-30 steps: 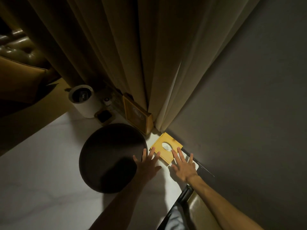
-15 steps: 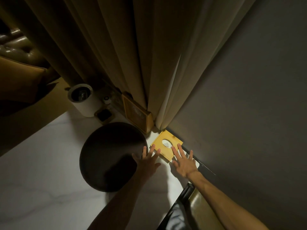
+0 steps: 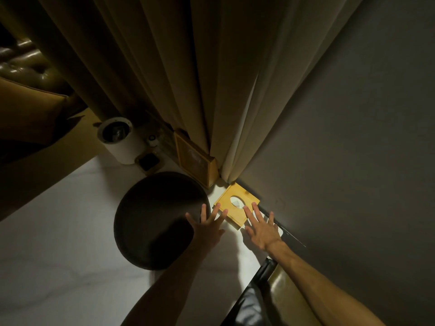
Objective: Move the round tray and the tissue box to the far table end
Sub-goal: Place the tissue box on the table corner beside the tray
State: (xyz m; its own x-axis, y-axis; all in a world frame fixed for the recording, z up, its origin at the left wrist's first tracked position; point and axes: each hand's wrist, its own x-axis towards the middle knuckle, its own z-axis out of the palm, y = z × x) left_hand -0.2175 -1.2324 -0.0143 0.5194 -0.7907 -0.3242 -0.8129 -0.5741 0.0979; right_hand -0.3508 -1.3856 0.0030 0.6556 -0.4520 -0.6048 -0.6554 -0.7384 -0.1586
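Yellow wooden tissue box [image 3: 236, 204], square, with 1 oval slot showing white tissue, lies flat in the far table [image 3: 58, 231] corner beside the wall and curtain [image 3: 188, 78]. Dark round tray [image 3: 155, 220] sits just left of it. Left hand [image 3: 208, 228] and right hand [image 3: 261, 228], fingers spread and flat, rest fingertips on the box's near edge, grasping nothing.

Spread hands [image 3: 208, 228] at tissue box [image 3: 236, 204]

A dim home living room: floor-length curtains [image 3: 188, 78] hang behind a white marble table [image 3: 58, 243], a tufted leather sofa [image 3: 26, 64] (glossy, olive) left of them.
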